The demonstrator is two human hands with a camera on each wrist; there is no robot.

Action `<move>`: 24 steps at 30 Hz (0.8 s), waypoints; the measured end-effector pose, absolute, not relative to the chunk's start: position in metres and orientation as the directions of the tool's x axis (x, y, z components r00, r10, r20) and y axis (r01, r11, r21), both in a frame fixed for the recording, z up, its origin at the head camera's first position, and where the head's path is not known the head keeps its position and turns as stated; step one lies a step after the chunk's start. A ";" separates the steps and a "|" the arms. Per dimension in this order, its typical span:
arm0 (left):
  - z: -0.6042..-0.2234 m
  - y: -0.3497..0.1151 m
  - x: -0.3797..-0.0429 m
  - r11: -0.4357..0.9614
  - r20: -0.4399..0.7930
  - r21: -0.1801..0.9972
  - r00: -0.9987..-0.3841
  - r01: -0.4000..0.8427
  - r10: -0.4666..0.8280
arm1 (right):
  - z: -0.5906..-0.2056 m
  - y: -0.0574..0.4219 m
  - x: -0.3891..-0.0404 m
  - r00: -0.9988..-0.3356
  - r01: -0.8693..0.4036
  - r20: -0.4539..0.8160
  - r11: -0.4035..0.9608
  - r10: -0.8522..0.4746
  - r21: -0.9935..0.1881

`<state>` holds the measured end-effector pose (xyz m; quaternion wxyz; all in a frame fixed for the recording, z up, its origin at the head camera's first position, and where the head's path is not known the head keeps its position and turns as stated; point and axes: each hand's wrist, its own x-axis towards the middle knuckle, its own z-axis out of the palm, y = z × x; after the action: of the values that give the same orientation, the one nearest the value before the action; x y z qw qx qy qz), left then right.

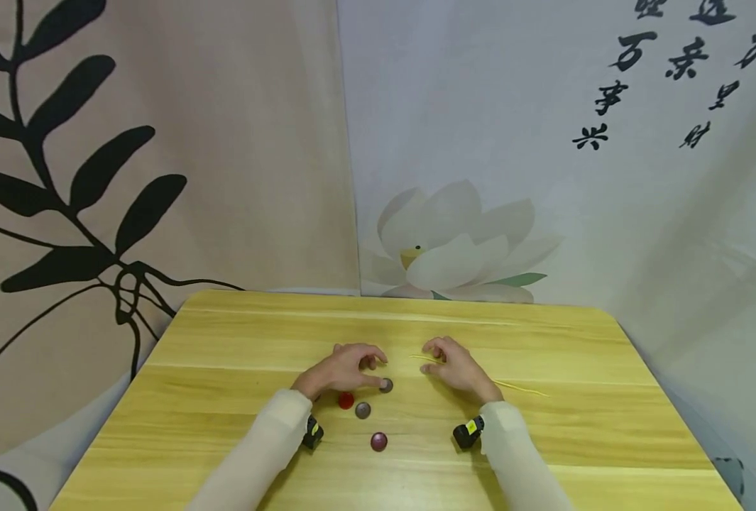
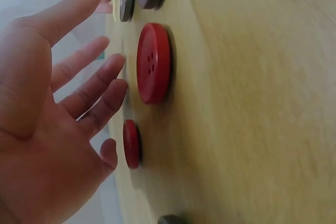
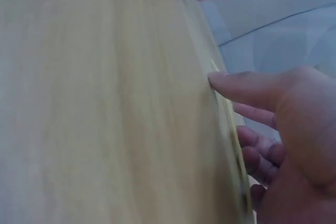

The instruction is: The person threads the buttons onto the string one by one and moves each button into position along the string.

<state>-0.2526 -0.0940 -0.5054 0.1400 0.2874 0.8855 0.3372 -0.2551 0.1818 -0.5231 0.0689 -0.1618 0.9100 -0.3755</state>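
Observation:
Relaxed fingers of my left hand [image 1: 342, 367] hover over the table, its thumb tip by a grey button [image 1: 386, 385]; the frames do not settle whether they touch. In the left wrist view, a large red four-hole button [image 2: 153, 63] and another red button [image 2: 131, 144] lie close to that hand. My right hand [image 1: 459, 367] lies over a thin yellow string [image 1: 521, 389], its thumb and fingers spread to either side. The right wrist view shows the string [image 3: 235, 142] running between the thumb and fingers without a visible pinch. Its middle is hidden under the hand.
Another grey button [image 1: 363, 410] and a purplish button [image 1: 379, 441] lie nearer the front. A dark piece [image 2: 171, 219] is cut off at the left wrist view's bottom edge. The wooden table [image 1: 582, 426] backs onto printed cloth [image 1: 269, 142].

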 end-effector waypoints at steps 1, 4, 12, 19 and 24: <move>-0.506 -0.093 -0.253 0.609 -0.062 0.677 -0.793 0.413 0.606 | -0.524 0.181 -0.256 -0.940 -0.239 -0.004 0.665 -0.342 -0.707; -0.507 -0.090 -0.254 0.611 -0.088 0.682 -0.785 0.401 0.613 | -0.527 0.181 -0.258 -0.942 -0.231 -0.008 0.666 -0.336 -0.709; -0.505 -0.087 -0.255 0.602 -0.172 0.732 -0.770 0.317 0.615 | -0.529 0.182 -0.257 -0.949 -0.184 -0.031 0.632 -0.313 -0.753; -0.503 -0.085 -0.254 0.624 -0.197 0.715 -0.767 0.314 0.611 | -0.528 0.182 -0.256 -0.949 -0.211 0.005 0.623 -0.315 -0.753; -0.504 -0.085 -0.255 0.640 -0.169 0.678 -0.772 0.360 0.613 | -0.528 0.182 -0.257 -0.951 -0.227 0.031 0.626 -0.307 -0.746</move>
<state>-0.2547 -0.0851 -0.5037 0.1958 0.2752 0.8842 0.3226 -0.2575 0.1819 -0.5279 0.0496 -0.1484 0.9002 -0.4064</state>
